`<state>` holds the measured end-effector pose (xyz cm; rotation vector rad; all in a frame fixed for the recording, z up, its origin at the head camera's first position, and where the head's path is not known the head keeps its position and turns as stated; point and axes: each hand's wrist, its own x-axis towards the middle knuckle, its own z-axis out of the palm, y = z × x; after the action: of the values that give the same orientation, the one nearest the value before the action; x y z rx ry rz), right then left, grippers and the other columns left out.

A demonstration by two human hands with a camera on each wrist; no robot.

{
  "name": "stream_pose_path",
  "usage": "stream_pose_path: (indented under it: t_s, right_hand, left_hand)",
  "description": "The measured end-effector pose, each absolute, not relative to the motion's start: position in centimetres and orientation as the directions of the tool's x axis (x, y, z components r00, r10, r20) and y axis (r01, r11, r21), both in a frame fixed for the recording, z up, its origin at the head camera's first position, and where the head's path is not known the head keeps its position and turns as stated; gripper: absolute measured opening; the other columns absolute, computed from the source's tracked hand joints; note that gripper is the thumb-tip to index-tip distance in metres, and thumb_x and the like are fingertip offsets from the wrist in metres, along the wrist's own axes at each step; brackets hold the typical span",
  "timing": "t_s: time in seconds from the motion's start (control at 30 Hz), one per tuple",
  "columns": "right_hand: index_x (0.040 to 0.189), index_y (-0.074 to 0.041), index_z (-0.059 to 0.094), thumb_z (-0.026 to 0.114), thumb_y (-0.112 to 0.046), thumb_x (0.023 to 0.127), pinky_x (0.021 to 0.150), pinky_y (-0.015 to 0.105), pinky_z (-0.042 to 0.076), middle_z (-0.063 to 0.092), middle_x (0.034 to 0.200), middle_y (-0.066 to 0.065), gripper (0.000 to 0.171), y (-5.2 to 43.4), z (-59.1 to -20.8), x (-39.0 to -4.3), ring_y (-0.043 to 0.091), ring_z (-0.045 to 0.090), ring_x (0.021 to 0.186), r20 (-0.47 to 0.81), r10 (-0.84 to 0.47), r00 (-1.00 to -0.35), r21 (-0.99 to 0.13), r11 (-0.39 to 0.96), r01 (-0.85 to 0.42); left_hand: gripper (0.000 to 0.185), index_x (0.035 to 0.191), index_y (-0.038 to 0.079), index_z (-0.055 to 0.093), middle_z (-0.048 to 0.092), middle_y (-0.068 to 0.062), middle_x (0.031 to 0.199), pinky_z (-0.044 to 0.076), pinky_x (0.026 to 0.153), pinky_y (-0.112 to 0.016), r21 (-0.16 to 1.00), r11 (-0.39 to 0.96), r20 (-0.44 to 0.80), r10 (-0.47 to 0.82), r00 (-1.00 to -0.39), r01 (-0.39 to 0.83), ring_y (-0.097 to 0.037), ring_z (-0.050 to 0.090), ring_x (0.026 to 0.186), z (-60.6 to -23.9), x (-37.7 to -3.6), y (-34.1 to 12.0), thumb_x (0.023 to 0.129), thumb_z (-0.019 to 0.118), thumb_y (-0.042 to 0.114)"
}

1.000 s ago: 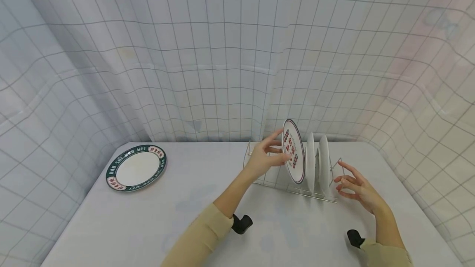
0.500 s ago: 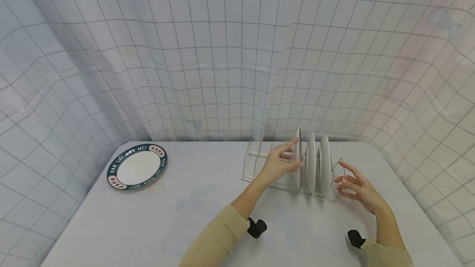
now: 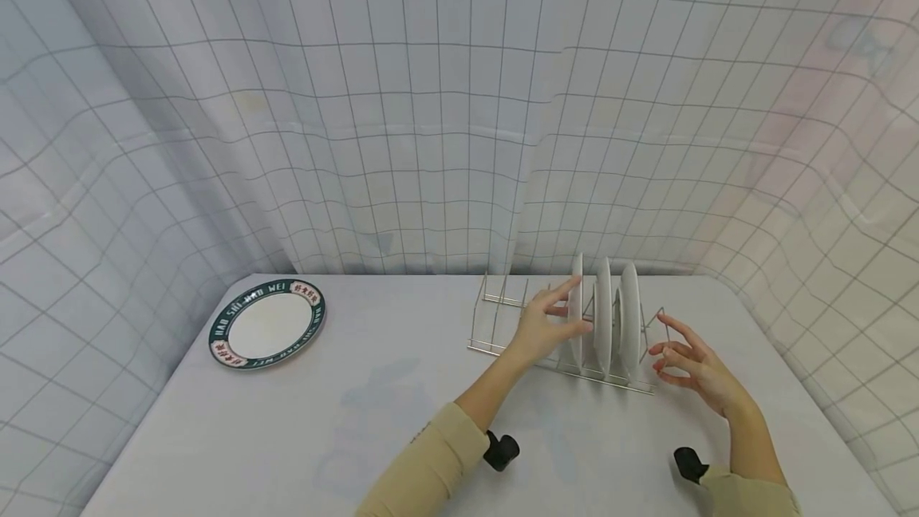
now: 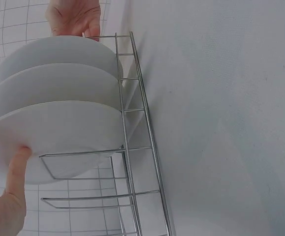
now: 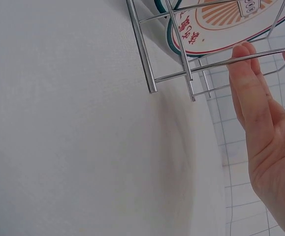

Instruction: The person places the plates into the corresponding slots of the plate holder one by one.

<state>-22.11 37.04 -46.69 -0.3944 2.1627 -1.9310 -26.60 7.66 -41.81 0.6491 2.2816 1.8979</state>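
Observation:
Three white plates stand upright side by side in a wire dish rack (image 3: 495, 348). My left hand (image 3: 542, 329) holds the leftmost plate (image 3: 577, 301) by its edge in the head view. In the left wrist view one digit of that hand presses on the pale underside of this plate (image 4: 63, 123); its other fingers are out of sight. At the rack's right end my right hand (image 3: 700, 369) has its fingers loosely extended against the end wire. From the right wrist, its fingertips overlap the wire, close to a plate (image 5: 221, 29) with a colourful printed face.
A green-rimmed plate (image 3: 269, 324) lies flat on the white table (image 3: 287, 437) at the far left. The rack's left slots hold no plates. A gridded white curtain (image 3: 431, 118) hangs behind and at both sides.
My left hand has moved right and turned the plate from showing its printed face to edge-on, setting it down into the rack beside the other two. The right hand has stayed put.

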Motion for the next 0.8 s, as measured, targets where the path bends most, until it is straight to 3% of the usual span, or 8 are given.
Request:
stream_pose_path:
  t_s: [0.3, 0.43, 0.57, 0.7, 0.8]
  right_hand:
    - [0.146, -0.015, 0.012, 0.04, -0.004, 0.097, 0.08, 0.028, 0.052, 0.06, 0.104, 0.002, 0.058, 37.0, -46.6, -22.0, 0.011, 0.059, 0.089, 0.022, -0.336, -0.942, -0.992, 0.111, -0.063]
    - [0.146, -0.015, 0.012, 0.039, -0.003, 0.097, 0.08, 0.028, 0.052, 0.06, 0.104, 0.002, 0.058, 37.0, -46.7, -22.0, 0.011, 0.059, 0.089, 0.025, -0.339, -0.94, -0.991, 0.113, -0.067]
    - [0.147, -0.015, 0.012, 0.038, -0.003, 0.097, 0.08, 0.028, 0.052, 0.06, 0.104, 0.002, 0.058, 37.0, -46.6, -22.0, 0.01, 0.059, 0.089, 0.027, -0.343, -0.939, -0.991, 0.11, -0.069]
    - [0.147, -0.016, 0.012, 0.038, -0.003, 0.097, 0.081, 0.028, 0.052, 0.06, 0.104, 0.002, 0.057, 36.9, -46.6, -22.0, 0.01, 0.059, 0.089, 0.025, -0.343, -0.939, -0.992, 0.112, -0.067]
    - [0.146, -0.016, 0.013, 0.038, -0.003, 0.097, 0.081, 0.028, 0.052, 0.06, 0.104, 0.002, 0.057, 36.9, -46.7, -22.0, 0.01, 0.059, 0.089, 0.026, -0.342, -0.939, -0.992, 0.108, -0.066]
  left_hand:
    - [0.064, 0.136, 0.039, 0.04, 0.046, 0.0, 0.132, 0.05, 0.079, -0.03, 0.965, 0.12, 0.162, 0.419, -0.894, 0.231, -0.016, 0.051, 0.111, -41.5, -26.2, 6.3, 0.08, 0.071, 0.027]
    - [0.061, 0.138, 0.022, 0.041, 0.044, -0.007, 0.134, 0.051, 0.082, -0.031, 0.959, 0.05, 0.237, 0.401, -0.885, 0.279, -0.024, 0.049, 0.115, -40.1, -25.4, 3.6, 0.084, 0.067, 0.017]
    - [0.057, 0.136, 0.003, 0.041, 0.044, -0.019, 0.131, 0.049, 0.088, -0.04, 0.944, -0.032, 0.322, 0.319, -0.891, 0.33, -0.036, 0.048, 0.114, -38.6, -24.6, 0.1, 0.084, 0.063, 0.002]
    - [0.056, 0.135, 0.002, 0.042, 0.047, -0.02, 0.126, 0.049, 0.089, -0.037, 0.926, -0.097, 0.376, 0.17, -0.911, 0.365, -0.036, 0.05, 0.112, -40.7, -25.4, -3.7, 0.083, 0.063, -0.001]
    - [0.056, 0.134, 0.004, 0.044, 0.048, -0.02, 0.124, 0.05, 0.086, -0.027, 0.924, -0.101, 0.375, 0.055, -0.925, 0.369, -0.035, 0.05, 0.111, -42.2, -25.9, -6.9, 0.082, 0.064, -0.001]
